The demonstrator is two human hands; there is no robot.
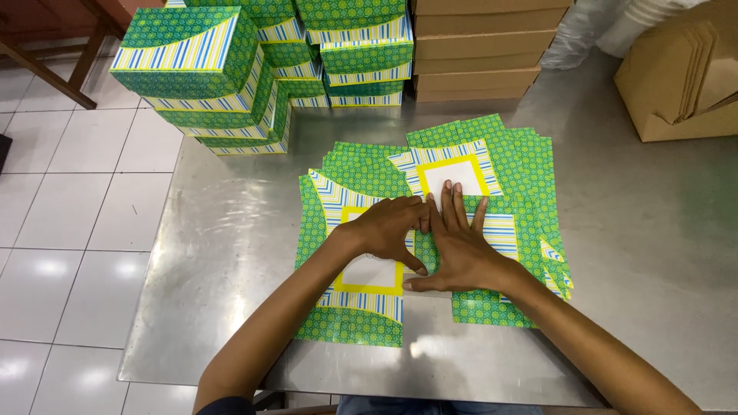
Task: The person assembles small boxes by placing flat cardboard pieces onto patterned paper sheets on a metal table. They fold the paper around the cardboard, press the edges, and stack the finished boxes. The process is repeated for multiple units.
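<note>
Flat green patterned box blanks with blue-striped bands and yellow-framed white panels lie on a steel table (231, 230). My left hand (388, 229) presses on the near blank (350, 307), fingers pointing right. My right hand (460, 244) lies flat, fingers spread, on the pile of blanks (523, 165) beside it. The two hands touch at the fingertips over the middle of the sheets. Neither hand grips anything.
Several folded green boxes (204, 65) are stacked at the table's far left and more (361, 46) at the far middle. Brown cardboard boxes (477, 54) stand behind, and a brown carton (684, 77) at the far right. White floor tiles (69, 215) lie left of the table.
</note>
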